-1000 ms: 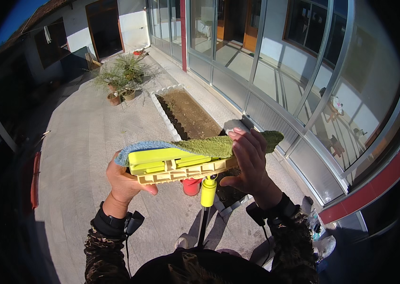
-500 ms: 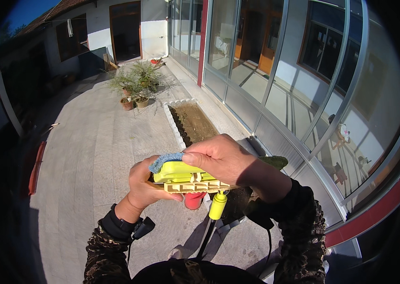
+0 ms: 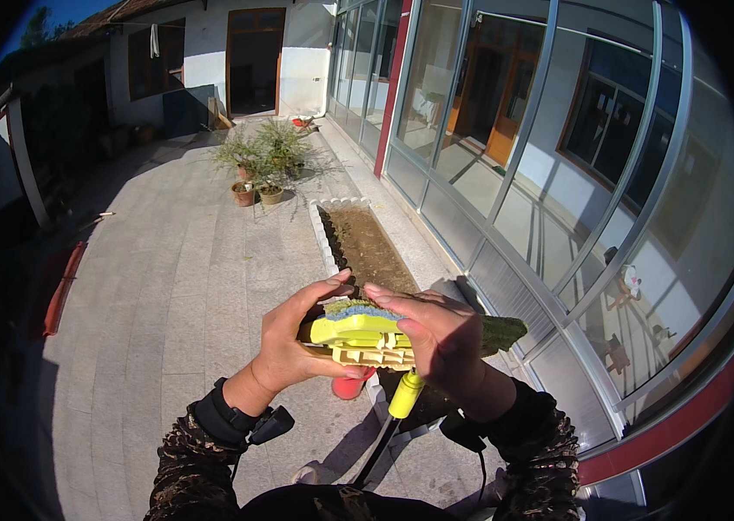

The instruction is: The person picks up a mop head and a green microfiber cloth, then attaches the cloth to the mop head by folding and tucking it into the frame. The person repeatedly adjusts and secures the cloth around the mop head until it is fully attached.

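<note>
Two hands meet at chest height over a yellow plastic flat mop head, which sits level between them above the paved yard. On its top lies a green fibre pad with a blue edge, and the pad's dark green end sticks out to the right past the knuckles. From the ribbed underside a yellow joint drops into a thin black mop pole that runs down toward the lower edge. Left hand cups the head's left end, thumb up on the pad and fingers curled underneath, clenched on the plastic. Right hand lies over the right half from above, fingers spread flat on the pad and pressing it down (whether the thumb hooks beneath cannot be told). A black wrist strap wraps the left forearm above a dark patterned sleeve. Just below the mop head, a small red object shows on the ground, too hidden to identify. Farther off, a narrow soil bed with a white scalloped border runs beside a glass-walled porch. Beyond it stand potted green plants on the grey stone paving, and a white house wall with a brown doorway closes the yard.
</note>
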`<action>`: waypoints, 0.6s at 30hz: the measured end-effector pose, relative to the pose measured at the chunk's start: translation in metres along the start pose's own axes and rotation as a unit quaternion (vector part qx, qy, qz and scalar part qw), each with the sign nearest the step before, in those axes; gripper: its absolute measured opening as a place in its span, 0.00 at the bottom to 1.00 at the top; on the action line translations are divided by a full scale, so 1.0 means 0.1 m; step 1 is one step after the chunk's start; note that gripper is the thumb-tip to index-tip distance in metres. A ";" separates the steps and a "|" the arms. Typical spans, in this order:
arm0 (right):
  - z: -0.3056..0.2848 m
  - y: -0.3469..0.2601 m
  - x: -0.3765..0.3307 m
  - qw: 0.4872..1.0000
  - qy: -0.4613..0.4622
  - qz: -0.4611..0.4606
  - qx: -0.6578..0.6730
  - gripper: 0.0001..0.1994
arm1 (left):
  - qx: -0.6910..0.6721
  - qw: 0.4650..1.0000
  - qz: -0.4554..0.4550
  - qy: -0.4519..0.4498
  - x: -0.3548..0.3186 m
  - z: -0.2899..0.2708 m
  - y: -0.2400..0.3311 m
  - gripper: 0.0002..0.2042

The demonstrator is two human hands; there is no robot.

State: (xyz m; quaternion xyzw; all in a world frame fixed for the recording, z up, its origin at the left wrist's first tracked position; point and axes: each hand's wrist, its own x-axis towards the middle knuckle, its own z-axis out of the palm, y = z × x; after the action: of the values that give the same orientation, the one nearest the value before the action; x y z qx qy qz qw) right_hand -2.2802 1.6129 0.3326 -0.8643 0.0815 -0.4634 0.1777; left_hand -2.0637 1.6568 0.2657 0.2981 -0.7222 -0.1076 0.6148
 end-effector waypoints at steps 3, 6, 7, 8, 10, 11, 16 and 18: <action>-0.01 0.00 0.00 0.999 -0.011 -0.039 -0.021 0.19 | -0.008 1.000 0.010 -0.006 0.00 -0.01 0.00 0.54; 0.01 -0.01 -0.02 0.996 -0.031 -0.060 -0.061 0.17 | 0.027 0.998 0.055 -0.005 0.01 -0.02 -0.02 0.55; 0.01 -0.01 -0.03 0.993 -0.025 -0.088 -0.072 0.17 | 0.020 0.998 0.055 -0.005 0.01 -0.02 -0.02 0.55; 0.01 -0.01 -0.04 0.991 -0.022 -0.114 -0.073 0.16 | 0.014 0.998 0.055 -0.005 0.01 -0.02 -0.02 0.55; 0.01 -0.03 -0.06 0.985 -0.018 -0.150 -0.079 0.15 | 0.015 0.998 0.060 -0.007 0.00 -0.03 -0.01 0.56; 0.01 -0.05 -0.07 0.983 -0.018 -0.159 -0.084 0.15 | 0.023 0.998 0.064 -0.009 -0.01 -0.04 0.00 0.56; -0.02 -0.10 -0.12 0.966 -0.037 -0.211 -0.144 0.15 | 0.053 0.994 0.092 -0.007 0.00 -0.06 0.07 0.55; 0.00 -0.11 -0.16 0.956 -0.053 -0.231 -0.172 0.14 | 0.053 0.990 0.132 -0.006 0.01 -0.05 0.07 0.53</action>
State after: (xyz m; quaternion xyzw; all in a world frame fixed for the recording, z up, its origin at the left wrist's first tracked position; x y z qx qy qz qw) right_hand -2.2894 1.6277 0.3250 -0.9004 -0.0516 -0.4241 -0.0820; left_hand -2.0608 1.6631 0.2717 0.2320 -0.7633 0.0114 0.6029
